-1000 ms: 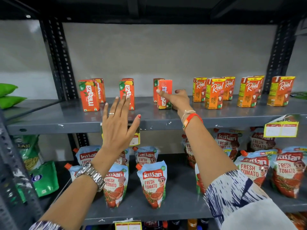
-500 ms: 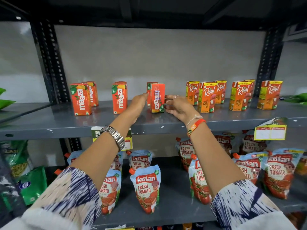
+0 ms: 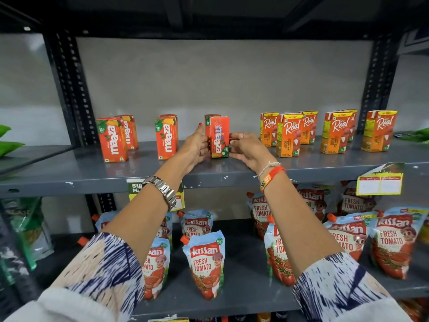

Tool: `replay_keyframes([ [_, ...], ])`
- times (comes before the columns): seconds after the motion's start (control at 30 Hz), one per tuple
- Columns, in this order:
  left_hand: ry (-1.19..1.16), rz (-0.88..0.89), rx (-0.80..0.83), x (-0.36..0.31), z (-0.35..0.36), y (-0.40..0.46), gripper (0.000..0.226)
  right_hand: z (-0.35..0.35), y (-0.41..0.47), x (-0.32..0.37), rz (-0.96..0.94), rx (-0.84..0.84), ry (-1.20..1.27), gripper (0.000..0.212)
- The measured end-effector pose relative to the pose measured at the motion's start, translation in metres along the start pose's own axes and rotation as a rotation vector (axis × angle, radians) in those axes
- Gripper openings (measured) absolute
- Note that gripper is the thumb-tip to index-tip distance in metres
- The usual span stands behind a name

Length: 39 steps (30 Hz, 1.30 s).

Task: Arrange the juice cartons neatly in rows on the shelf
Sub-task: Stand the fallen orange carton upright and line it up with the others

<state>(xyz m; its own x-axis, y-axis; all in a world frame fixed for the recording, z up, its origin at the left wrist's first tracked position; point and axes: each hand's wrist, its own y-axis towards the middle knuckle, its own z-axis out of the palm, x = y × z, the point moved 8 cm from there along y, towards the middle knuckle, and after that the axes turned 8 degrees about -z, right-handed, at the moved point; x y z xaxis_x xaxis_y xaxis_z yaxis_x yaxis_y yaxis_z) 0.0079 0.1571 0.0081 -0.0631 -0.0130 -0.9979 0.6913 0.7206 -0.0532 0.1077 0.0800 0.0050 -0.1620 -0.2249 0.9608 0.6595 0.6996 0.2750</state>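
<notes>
On the grey shelf [image 3: 69, 170] stand orange Maaza juice cartons in short rows of two: one pair at the left [image 3: 113, 139], one pair [image 3: 166, 137] beside it. A third front Maaza carton [image 3: 219, 135] stands upside down in the middle, with another carton close behind it. My left hand [image 3: 196, 147] presses its left side and my right hand [image 3: 249, 149] touches its right side, so both hands clasp it. To the right stand several orange Real litchi cartons [image 3: 287, 134] in loose rows.
Black slotted uprights [image 3: 69, 89] frame the shelf. Below it, Kissan tomato pouches [image 3: 205, 261] fill the lower shelf. Yellow price tags [image 3: 380, 182] hang off the shelf's front edge. Green packets [image 3: 7, 140] lie at the far left.
My left hand rose from in front of the shelf edge to the middle Maaza carton. My right hand shifted to its right side. Both now hold it.
</notes>
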Motion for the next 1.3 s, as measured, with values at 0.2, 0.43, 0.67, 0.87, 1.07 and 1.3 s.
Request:
replay_keyframes([
  [0.2,0.136,0.231,-0.171,-0.011,-0.019,-0.009,0.044,-0.016,0.003,0.004,-0.108,-0.205,-0.141,0.037],
  [0.43,-0.172,0.768,-0.689,-0.027,-0.135,-0.092,0.022,0.005,-0.058,0.051,-0.659,-0.56,-0.311,0.031],
  [0.67,-0.11,0.353,-0.745,0.004,-0.239,-0.043,0.059,0.102,-0.026,0.037,-0.401,-0.087,-0.44,0.044],
  [0.87,0.281,0.196,-0.599,0.003,-0.234,-0.02,0.083,0.124,-0.012,0.018,-0.174,0.045,-0.48,0.07],
  [1.07,0.363,0.152,-0.578,0.004,-0.238,-0.006,0.086,0.131,-0.004,0.013,-0.187,0.051,-0.504,0.083],
  [1.3,0.505,0.131,-0.669,0.002,-0.239,-0.007,0.072,0.134,-0.001,0.016,-0.305,-0.032,-0.648,0.065],
])
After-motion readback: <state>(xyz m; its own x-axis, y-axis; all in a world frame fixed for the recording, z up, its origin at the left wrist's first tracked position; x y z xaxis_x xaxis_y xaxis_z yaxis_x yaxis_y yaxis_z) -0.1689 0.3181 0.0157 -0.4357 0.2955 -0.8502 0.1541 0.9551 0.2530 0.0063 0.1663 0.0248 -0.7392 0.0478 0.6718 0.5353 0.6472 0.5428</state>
